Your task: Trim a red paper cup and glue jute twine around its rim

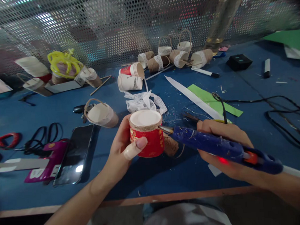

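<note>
My left hand [126,141] is wrapped round a red paper cup [152,145] with gold print, its thumb bandaged and pressed on the front. A band of twine [147,127] runs round the cup just below its white upper face. In my right hand [226,138] is a blue hot glue gun [208,141], a glue stick jutting from its back and a red light glowing beneath. The gun's metal nozzle meets the twine on the cup's right side, or lies very close to it. Behind the cup lies a bundle of white lace ribbon [146,101].
Several twine-wrapped cups [179,58] and stacked paper cups [131,82] stand or lie toward the perforated metal screen [103,30]. A small basket [102,115], phone [74,155] and scissors [6,140] are left. Black cable [280,105] and green paper [213,99] lie right.
</note>
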`<action>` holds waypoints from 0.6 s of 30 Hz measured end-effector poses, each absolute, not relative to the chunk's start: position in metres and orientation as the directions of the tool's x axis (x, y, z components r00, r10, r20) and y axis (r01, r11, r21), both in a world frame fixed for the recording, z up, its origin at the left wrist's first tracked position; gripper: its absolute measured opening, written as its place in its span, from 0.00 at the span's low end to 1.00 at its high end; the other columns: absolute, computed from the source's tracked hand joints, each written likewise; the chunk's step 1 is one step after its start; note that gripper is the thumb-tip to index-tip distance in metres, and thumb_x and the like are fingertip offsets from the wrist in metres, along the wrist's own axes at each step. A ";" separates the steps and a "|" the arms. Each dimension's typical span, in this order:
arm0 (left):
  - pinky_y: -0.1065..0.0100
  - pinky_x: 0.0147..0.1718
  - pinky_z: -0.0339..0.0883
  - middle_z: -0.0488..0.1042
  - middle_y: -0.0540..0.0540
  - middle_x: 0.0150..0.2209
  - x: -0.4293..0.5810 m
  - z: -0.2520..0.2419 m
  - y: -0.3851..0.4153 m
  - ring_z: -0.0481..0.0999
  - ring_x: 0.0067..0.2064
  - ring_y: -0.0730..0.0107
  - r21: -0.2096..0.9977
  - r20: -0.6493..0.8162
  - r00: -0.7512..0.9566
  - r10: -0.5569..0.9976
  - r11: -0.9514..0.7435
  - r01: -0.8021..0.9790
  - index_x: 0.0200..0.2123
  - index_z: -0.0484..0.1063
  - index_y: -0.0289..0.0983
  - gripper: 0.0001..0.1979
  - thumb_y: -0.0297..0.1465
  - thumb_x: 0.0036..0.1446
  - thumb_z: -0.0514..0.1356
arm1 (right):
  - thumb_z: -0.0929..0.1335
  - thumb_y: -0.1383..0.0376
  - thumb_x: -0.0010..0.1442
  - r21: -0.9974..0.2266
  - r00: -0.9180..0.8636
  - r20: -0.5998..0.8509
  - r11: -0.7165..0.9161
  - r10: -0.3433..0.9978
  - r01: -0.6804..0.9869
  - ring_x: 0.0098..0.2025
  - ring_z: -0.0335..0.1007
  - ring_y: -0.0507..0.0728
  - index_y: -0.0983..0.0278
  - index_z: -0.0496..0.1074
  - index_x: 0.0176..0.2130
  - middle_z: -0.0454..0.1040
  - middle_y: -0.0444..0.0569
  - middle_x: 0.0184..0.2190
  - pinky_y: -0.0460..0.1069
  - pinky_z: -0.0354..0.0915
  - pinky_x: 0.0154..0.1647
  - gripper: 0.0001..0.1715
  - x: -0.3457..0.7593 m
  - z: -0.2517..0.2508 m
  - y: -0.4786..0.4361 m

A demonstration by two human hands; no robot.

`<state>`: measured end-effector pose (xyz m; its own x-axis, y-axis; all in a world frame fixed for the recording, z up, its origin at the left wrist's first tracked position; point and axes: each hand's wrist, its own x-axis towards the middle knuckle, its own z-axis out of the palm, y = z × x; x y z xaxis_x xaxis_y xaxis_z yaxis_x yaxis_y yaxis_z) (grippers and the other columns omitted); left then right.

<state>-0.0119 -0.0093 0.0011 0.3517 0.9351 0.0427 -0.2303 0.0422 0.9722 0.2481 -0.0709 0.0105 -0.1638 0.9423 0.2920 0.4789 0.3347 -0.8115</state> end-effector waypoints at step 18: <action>0.57 0.53 0.77 0.78 0.40 0.58 -0.023 -0.013 -0.004 0.79 0.57 0.47 0.972 0.198 0.377 0.905 -0.131 -0.195 0.60 0.73 0.40 0.25 0.39 0.63 0.68 | 0.69 0.71 0.58 -0.731 -0.143 0.303 0.326 0.942 0.599 0.24 0.56 0.49 0.59 0.58 0.30 0.60 0.37 0.23 0.46 0.54 0.27 0.16 0.251 0.005 -0.071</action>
<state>-0.0230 -0.0038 -0.0133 0.3775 0.9046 0.1981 -0.1953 -0.1314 0.9719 0.2509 -0.0707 0.0052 -0.1434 0.9421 0.3032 0.5993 0.3264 -0.7310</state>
